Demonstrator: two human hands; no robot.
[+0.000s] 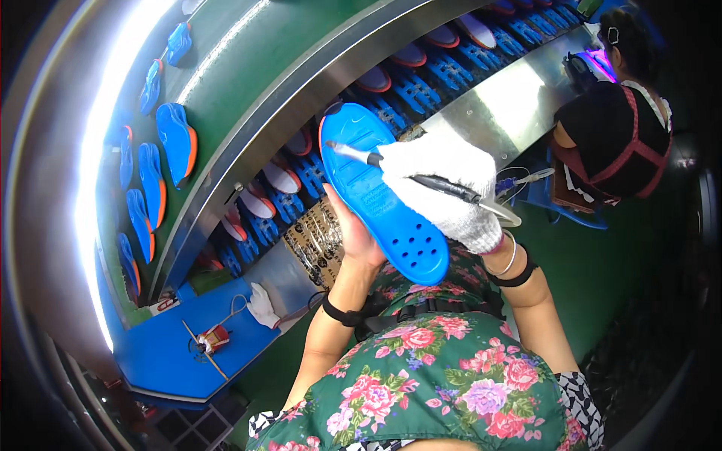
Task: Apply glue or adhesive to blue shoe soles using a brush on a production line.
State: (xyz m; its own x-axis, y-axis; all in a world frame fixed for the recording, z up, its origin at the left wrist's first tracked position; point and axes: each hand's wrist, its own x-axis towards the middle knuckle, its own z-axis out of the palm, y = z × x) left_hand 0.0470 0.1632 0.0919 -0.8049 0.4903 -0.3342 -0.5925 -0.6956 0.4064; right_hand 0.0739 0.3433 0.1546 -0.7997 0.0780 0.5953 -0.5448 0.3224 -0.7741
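Note:
A blue shoe sole (374, 197) with ridges, a row of small holes at its near end and a dark patch at its far tip lies tilted in front of me. My bare left hand (351, 229) grips it from beneath along its left edge, most fingers hidden. In a white knitted glove, my right hand (444, 184) pinches a brush (432, 183) with a dark handle and metal ferrule. The bristles rest on or just over the sole's upper left edge; contact is hard to tell.
Blue and orange soles (177, 143) lie on a green belt (218, 83) at left. Shoe parts on blue racks (410, 86) line the lower level. A blue table (180, 353) holds a red cup (214, 340) and white glove (262, 304). A co-worker (617, 139) sits at right.

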